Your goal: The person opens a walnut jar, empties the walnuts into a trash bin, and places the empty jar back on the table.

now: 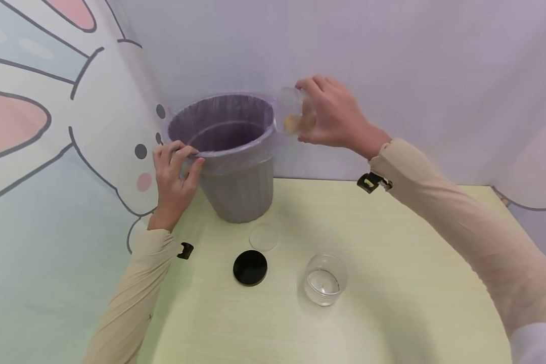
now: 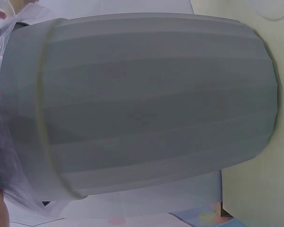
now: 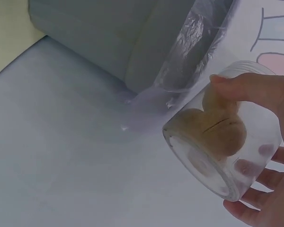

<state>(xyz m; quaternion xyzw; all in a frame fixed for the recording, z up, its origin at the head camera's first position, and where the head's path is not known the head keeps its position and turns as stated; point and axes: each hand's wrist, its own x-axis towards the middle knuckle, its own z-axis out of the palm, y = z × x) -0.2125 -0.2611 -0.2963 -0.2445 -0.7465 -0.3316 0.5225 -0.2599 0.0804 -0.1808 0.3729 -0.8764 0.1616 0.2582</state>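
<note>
My right hand (image 1: 334, 114) grips a clear jar (image 1: 288, 108), tilted sideways beside the right rim of a grey trash can (image 1: 243, 187). Round tan-brown pieces (image 3: 225, 135) lie inside the jar, one with a dark line across it. In the right wrist view, thumb and fingers wrap the jar from opposite sides, with its threaded mouth to the upper right. A thin translucent purple bag (image 1: 243, 156) lines the can and folds over its rim. My left hand (image 1: 173, 177) holds the can's near left rim; only a sliver of this hand shows in the left wrist view.
On the pale yellow table (image 1: 405, 242) stand an open clear jar (image 1: 325, 280), a round black lid (image 1: 250, 268) and a clear disc (image 1: 264, 237). A plain wall (image 1: 414, 76) rises behind, and a wall with rabbit drawings (image 1: 41, 242) borders the left.
</note>
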